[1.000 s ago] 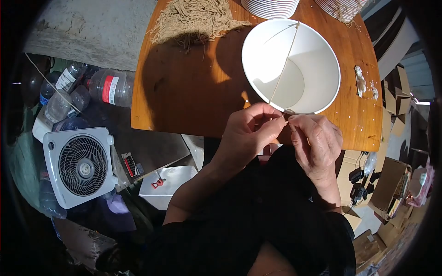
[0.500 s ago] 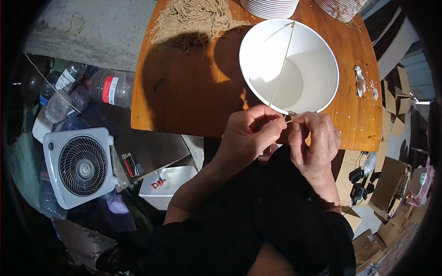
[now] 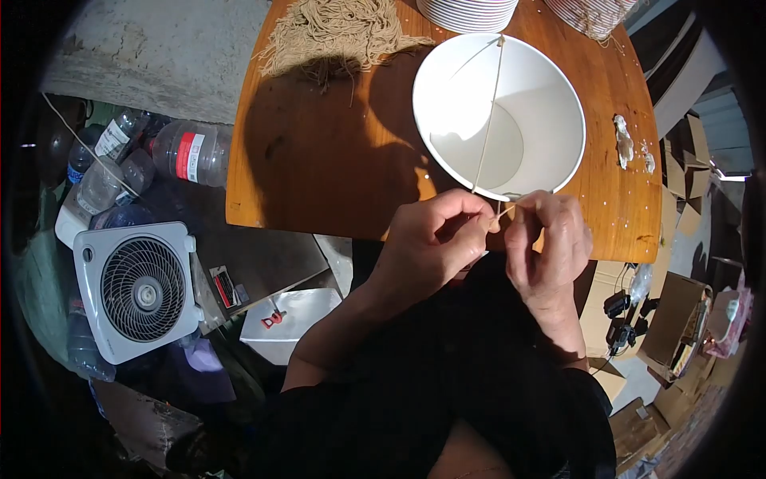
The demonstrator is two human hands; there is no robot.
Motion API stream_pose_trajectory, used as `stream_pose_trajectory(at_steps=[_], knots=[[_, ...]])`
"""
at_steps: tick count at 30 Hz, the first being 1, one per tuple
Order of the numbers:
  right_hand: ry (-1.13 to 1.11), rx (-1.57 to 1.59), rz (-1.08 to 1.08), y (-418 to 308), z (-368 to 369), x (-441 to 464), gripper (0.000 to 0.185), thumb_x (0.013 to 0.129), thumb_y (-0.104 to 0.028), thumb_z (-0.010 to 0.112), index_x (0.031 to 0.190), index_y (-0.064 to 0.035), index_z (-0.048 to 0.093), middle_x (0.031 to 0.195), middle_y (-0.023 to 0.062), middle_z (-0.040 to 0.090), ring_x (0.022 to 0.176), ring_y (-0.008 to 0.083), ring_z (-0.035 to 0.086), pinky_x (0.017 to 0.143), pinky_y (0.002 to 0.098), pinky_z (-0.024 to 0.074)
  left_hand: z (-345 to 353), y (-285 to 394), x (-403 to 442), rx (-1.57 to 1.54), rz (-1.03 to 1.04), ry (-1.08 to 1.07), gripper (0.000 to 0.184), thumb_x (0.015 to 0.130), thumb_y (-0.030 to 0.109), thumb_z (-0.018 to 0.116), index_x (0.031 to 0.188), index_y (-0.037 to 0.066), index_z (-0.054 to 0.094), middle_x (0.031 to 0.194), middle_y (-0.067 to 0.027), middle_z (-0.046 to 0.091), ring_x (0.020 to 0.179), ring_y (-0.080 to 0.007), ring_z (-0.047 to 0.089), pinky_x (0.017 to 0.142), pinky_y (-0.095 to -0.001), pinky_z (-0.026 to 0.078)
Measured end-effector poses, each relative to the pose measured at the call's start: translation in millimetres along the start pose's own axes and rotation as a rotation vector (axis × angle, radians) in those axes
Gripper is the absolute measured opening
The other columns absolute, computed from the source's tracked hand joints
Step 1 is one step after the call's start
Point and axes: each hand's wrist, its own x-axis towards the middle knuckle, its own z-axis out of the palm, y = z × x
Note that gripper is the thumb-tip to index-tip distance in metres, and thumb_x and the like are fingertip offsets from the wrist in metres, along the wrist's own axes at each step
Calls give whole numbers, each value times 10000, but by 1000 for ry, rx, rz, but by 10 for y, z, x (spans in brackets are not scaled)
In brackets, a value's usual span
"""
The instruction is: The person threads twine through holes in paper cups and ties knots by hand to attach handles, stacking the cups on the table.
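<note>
A white paper bucket [image 3: 550, 120] stands on the wooden table with its mouth toward me. A thin tan string [image 3: 488, 120] spans the mouth from a knot at the far rim to the near rim. Just below the near rim, my left hand [image 3: 439, 235] pinches the string between thumb and forefinger. My right hand [image 3: 550, 239], close beside it, pinches the string's end, and a short length is stretched between the two hands. The exact loop at the near rim is partly hidden by the fingers.
A pile of cut tan strings [image 3: 335, 36] lies on the wooden table [image 3: 319, 176]. Stacked white buckets [image 3: 471, 12] stand at the back. White scraps [image 3: 623, 142] lie on the right. On the left are a box fan [image 3: 144, 291] and plastic bottles [image 3: 191, 152].
My hands have drawn slightly apart, and more string shows stretched between the fingers. The spanning string and bucket have shifted slightly left in view.
</note>
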Motion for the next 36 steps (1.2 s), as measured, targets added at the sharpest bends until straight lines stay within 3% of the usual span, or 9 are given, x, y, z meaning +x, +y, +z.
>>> stream_pose_trajectory(at_steps=[2,3,9,13,15,29,32,34,36], knots=[[29,57,-10,75,-20,11,265,776,83,736,1007,5,631,790,75,619,598,205,606,526,306,480,-10,17,-45,225,115,13,132,969,95,665,1041,-16,667,688,-6,623,564,-42,563,519,-230,448],[24,57,23,63,-39,7,256,781,86,726,1009,3,644,806,69,641,612,205,611,534,302,480,-6,73,-87,254,77,18,101,949,16,667,1042,-20,676,806,6,668,716,-42,572,650,-239,466],[64,135,-19,29,-54,-68,264,773,59,749,1023,-13,704,782,46,652,619,185,624,527,303,489,-28,-21,-93,436,464,57,137,899,-17,702,1031,3,671,828,-41,675,711,-86,589,655,-257,476],[64,230,-41,37,-7,-104,286,785,36,772,1060,-27,727,781,26,659,627,144,640,516,275,501,-15,-20,-92,478,509,62,146,880,-40,703,1011,13,665,849,-59,674,712,-111,598,657,-265,483],[54,255,-16,32,0,-121,276,788,37,772,1053,-26,729,783,28,660,624,140,641,511,272,499,-17,-73,-61,491,640,74,208,856,-27,744,1008,58,630,814,-31,617,643,-114,551,572,-264,446],[40,350,8,5,-2,-59,261,794,-1,811,1045,-38,747,795,22,668,613,123,640,492,258,494,-9,134,-101,770,763,149,203,823,0,761,971,70,640,911,-75,634,748,-226,670,615,-334,552],[27,286,15,-14,-59,0,247,783,-14,817,1019,-63,760,814,26,670,711,161,671,542,270,498,-14,213,-57,827,842,169,199,808,-19,749,966,61,658,923,-84,637,769,-237,656,633,-332,535],[29,119,-49,2,-110,57,230,770,-71,823,991,-85,761,912,52,689,912,231,681,709,321,512,-7,308,-37,835,866,166,204,796,-50,737,966,45,675,917,-94,642,774,-235,644,648,-320,518],[17,85,-36,-5,-165,141,219,768,-101,821,977,-89,757,968,60,690,1005,267,659,796,361,491,-21,418,-26,974,887,155,208,798,-42,738,970,55,672,981,-96,669,901,-288,665,798,-371,526]])
